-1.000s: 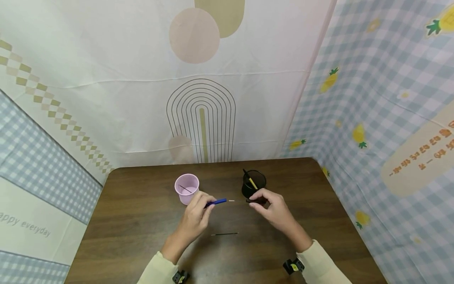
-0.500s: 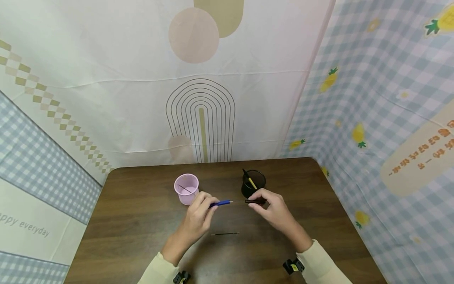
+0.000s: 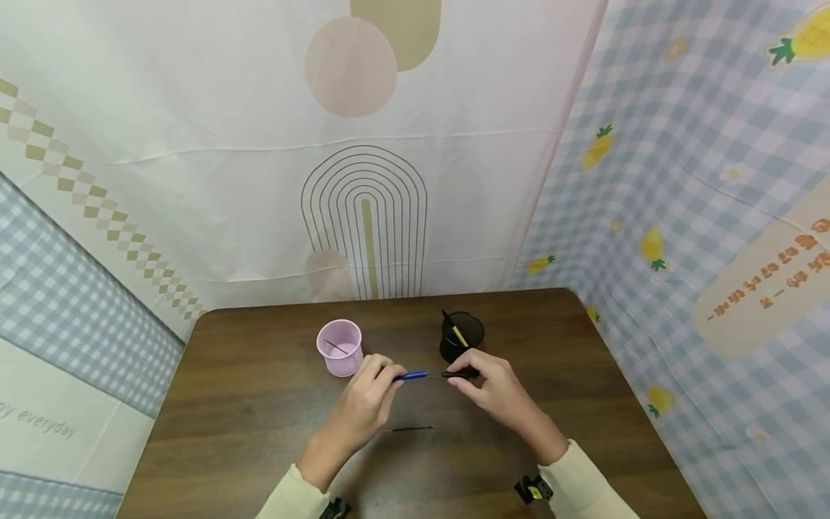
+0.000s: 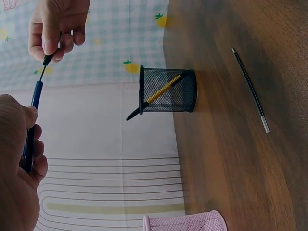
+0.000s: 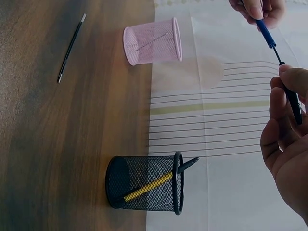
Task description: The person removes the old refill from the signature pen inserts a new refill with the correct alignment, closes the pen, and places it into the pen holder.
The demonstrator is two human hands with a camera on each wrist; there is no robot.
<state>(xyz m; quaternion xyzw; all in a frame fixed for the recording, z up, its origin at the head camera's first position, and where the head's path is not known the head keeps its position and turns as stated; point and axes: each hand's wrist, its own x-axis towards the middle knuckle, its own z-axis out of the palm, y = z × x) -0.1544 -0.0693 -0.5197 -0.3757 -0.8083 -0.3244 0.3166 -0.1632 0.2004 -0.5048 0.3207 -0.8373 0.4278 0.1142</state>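
Left hand [image 3: 367, 394] grips a blue pen barrel [image 3: 412, 375]; right hand [image 3: 493, 386] pinches a black pen part [image 5: 293, 104]. Lining up seems the step; next needs straight aim.

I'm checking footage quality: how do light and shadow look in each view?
Head view: a soft shadow on the table near the left hand; left wrist view: that hand looks dim against brighter cloth; right wrist view: the right hand is shaded too.
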